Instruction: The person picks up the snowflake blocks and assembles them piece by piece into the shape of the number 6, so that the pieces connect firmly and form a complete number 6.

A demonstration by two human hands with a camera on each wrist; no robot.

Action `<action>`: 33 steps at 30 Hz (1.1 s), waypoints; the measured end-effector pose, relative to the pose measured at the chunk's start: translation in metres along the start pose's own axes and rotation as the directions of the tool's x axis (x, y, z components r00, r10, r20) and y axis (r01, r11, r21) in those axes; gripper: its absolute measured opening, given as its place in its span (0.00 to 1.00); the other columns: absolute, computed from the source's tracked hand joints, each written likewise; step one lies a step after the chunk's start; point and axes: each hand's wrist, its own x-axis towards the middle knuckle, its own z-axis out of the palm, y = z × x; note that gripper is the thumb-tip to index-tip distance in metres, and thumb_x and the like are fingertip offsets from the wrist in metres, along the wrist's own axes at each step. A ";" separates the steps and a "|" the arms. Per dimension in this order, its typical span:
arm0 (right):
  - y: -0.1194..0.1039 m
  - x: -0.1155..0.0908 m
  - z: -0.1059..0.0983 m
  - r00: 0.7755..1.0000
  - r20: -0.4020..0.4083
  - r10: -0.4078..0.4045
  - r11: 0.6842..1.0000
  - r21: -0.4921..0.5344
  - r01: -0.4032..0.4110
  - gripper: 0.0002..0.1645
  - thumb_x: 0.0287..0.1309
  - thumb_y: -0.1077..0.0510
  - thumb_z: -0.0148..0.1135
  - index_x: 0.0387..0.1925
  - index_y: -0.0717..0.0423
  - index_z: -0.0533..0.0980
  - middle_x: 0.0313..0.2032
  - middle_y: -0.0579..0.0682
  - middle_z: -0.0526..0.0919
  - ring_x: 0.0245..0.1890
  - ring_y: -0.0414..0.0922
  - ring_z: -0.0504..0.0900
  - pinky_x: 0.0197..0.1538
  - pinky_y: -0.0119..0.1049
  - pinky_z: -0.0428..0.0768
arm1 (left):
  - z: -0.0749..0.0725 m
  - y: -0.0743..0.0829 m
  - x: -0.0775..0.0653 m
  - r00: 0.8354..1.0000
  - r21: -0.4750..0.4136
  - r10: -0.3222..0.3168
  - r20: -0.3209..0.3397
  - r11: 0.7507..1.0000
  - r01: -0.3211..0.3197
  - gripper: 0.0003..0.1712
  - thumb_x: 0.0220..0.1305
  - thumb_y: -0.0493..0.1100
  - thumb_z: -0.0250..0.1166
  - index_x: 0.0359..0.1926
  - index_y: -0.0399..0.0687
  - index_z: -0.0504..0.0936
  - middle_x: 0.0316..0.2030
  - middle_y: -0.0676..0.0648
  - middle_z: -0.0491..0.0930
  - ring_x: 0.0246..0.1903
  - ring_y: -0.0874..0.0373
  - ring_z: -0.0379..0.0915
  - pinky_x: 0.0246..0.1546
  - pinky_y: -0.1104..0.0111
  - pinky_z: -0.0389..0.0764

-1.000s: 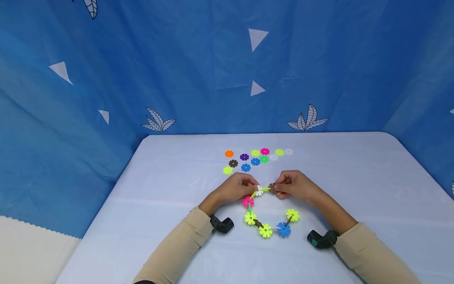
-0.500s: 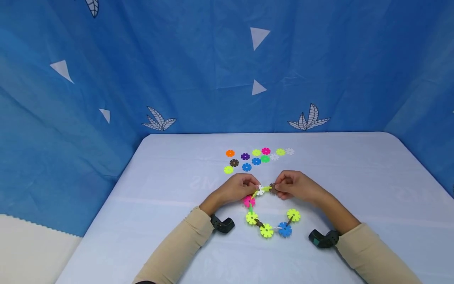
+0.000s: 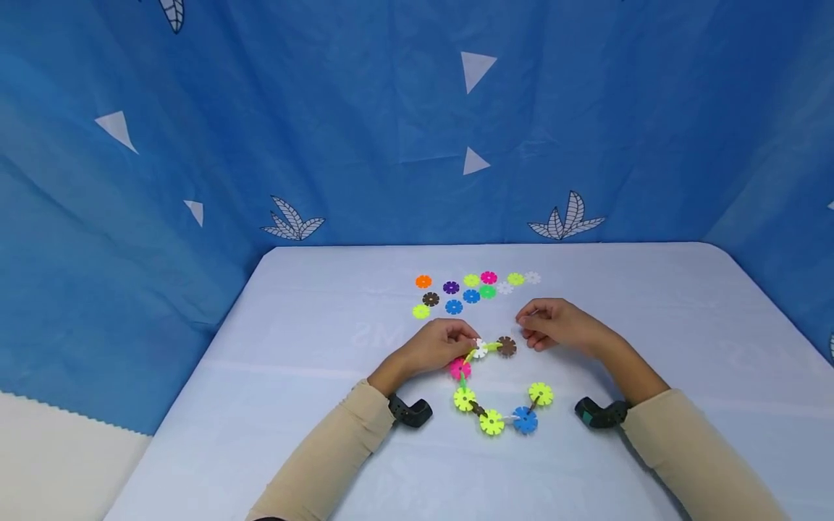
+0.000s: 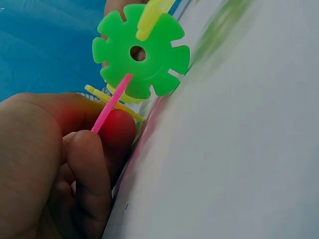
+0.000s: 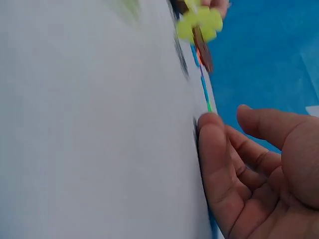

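Note:
A curved chain of slotted plastic building discs lies in front of the hands in the head view. My left hand (image 3: 439, 344) pinches the chain at the white disc (image 3: 480, 349), partly covered by the fingertips. Linked beyond it are a yellow disc seen edge-on and the brown disc (image 3: 507, 346). In the left wrist view a green disc (image 4: 159, 64) and an edge-on pink disc (image 4: 112, 102) show by the fingers. My right hand (image 3: 554, 324) is apart from the chain, up and right of the brown disc, thumb and fingers spread with nothing between them.
Several loose discs, among them an orange one (image 3: 423, 281), a purple one (image 3: 451, 287) and a green one (image 3: 487, 291), lie flat beyond the hands. The chain's other end is a yellow disc (image 3: 541, 393). A blue curtain (image 3: 365, 130) hangs behind the white table (image 3: 651, 304).
My right hand has let go of the brown disc and moved up and to the right. The left hand keeps its pinch at the white disc.

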 end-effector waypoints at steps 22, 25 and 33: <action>-0.010 0.049 -0.047 0.961 -0.245 -0.128 0.818 -0.574 -0.037 0.17 0.63 0.62 0.68 0.52 0.63 0.78 0.45 0.63 0.78 0.45 0.58 0.75 0.50 0.54 0.77 | -0.002 0.002 -0.002 1.000 0.015 0.008 -0.007 1.000 -0.008 0.08 0.72 0.43 0.63 0.47 0.53 0.87 0.31 0.53 0.81 0.30 0.60 0.74 0.36 0.68 0.76; -0.008 0.039 -0.044 0.958 -0.247 -0.144 0.840 -0.543 -0.014 0.16 0.61 0.63 0.70 0.49 0.62 0.78 0.42 0.61 0.79 0.44 0.58 0.75 0.48 0.52 0.76 | -0.004 0.002 -0.003 1.000 0.017 0.001 -0.009 1.000 0.000 0.08 0.72 0.43 0.63 0.47 0.53 0.87 0.31 0.53 0.81 0.31 0.59 0.74 0.37 0.68 0.77; 0.001 0.010 -0.028 0.963 -0.210 -0.168 0.856 -0.515 0.037 0.15 0.58 0.66 0.72 0.47 0.60 0.81 0.38 0.56 0.81 0.42 0.55 0.77 0.46 0.49 0.79 | -0.001 -0.001 0.000 1.000 0.024 0.015 -0.003 1.000 -0.015 0.08 0.73 0.43 0.63 0.47 0.54 0.87 0.32 0.53 0.81 0.31 0.60 0.73 0.36 0.68 0.76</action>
